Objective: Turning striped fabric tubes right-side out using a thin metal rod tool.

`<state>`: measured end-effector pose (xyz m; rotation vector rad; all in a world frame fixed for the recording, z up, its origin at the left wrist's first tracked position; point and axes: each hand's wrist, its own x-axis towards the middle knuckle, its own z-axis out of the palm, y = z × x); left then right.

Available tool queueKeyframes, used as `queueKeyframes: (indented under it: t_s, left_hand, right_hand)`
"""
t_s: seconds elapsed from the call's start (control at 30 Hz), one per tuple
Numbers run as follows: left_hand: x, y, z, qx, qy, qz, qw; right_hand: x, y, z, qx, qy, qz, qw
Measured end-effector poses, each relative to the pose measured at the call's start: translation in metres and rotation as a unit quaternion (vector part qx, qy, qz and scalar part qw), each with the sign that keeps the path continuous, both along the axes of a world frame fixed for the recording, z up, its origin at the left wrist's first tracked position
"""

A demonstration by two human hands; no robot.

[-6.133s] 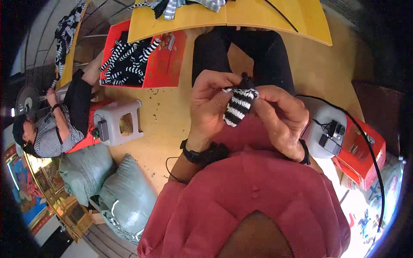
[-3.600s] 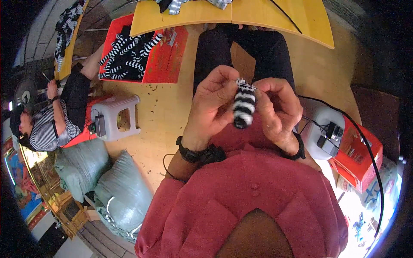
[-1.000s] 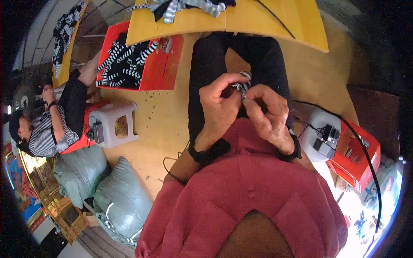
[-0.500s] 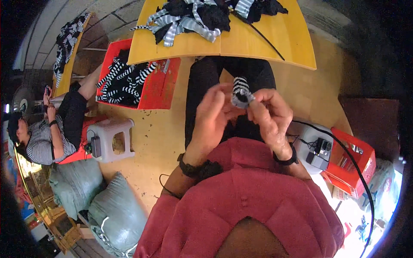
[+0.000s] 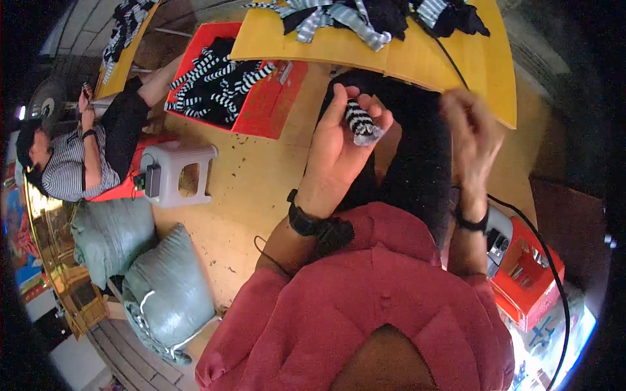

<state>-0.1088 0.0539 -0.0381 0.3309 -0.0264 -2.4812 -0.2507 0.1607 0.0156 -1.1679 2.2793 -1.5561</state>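
Note:
In my left hand, palm up, lies a rolled or bunched black-and-white striped knit tube. Its end nearer me is grey, and my thumb and curled fingers rest along its sides. My right hand is apart from it, raised by the near right edge of the yellow table. Motion smears its fingers, so its grip cannot be made out. More striped and black knit pieces lie heaped on that table, beside a thin black rod or cord.
A red box of striped knits stands left of the table. Farther left, a person sits near a grey stool. Stuffed sacks lie behind. A red crate and black cable are at right.
My hands have separated. The left keeps the striped knit tube in its palm; the right has let go and moved right and forward toward the table edge. The whole view has shifted.

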Motion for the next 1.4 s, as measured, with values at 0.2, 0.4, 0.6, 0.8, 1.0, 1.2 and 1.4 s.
queueKeyframes:
  t_s: [0.2,0.4,0.6,0.8,1.0,1.2,1.4]
  left_hand:
    - [0.011,-0.012,0.01,0.043,-0.013,0.034,0.998]
    - [0.017,-0.023,0.012,0.039,-0.055,0.071,0.995]
    - [0.025,-0.041,0.0,0.015,-0.052,0.096,0.994]
    - [0.019,-0.043,0.006,-0.037,-0.022,0.103,0.994]
    - [0.013,-0.032,0.023,0.011,-0.011,0.097,0.995]
    - [0.016,-0.022,0.036,-0.035,-0.012,0.071,0.997]
    - [0.014,-0.018,0.044,-0.121,0.015,0.05,0.991]
  right_hand:
    - [-0.103,-0.029,-0.069,0.109,0.372,-0.101,0.916]
    - [-0.1,-0.01,-0.076,0.125,0.312,-0.087,0.938]
    - [0.007,0.054,-0.04,0.088,-0.168,-0.052,0.981]
    - [0.064,0.098,-0.038,0.117,-0.169,0.069,0.976]
    - [0.069,0.09,-0.043,0.1,-0.147,0.089,0.98]
    - [0.071,0.088,-0.043,0.105,-0.143,0.097,0.979]
    - [0.079,0.096,-0.048,0.121,-0.145,0.085,0.978]
